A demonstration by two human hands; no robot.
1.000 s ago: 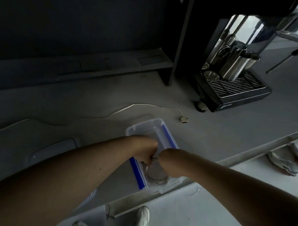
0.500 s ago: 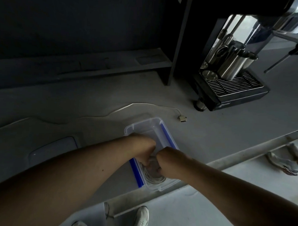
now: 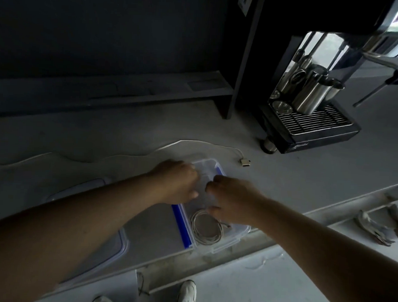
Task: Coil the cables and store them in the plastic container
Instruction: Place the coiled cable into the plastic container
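A clear plastic container point(image 3: 241, 234) with blue side clips sits near the counter's front edge. A coiled pale cable point(image 3: 205, 228) lies inside its near end. My left hand point(image 3: 177, 184) hovers over the container's far left part, fingers loosely curled, holding nothing. My right hand point(image 3: 235, 195) is just right of it above the container, fingers bent downward, its thumb close to the coil but apart from it. A second white cable point(image 3: 194, 142) lies uncoiled across the counter behind the container, its connector point(image 3: 245, 162) to the right.
The container's clear lid point(image 3: 120, 243) lies left of it, partly under my left arm. An espresso machine point(image 3: 316, 130) with steel pitchers point(image 3: 308, 98) stands at the back right. A dark shelf point(image 3: 128, 89) runs along the back. My shoes point(image 3: 187, 294) show below the counter edge.
Both hands held the coil down in the container's near end; they have let it go and lifted toward the far end. The coil stays in the container.
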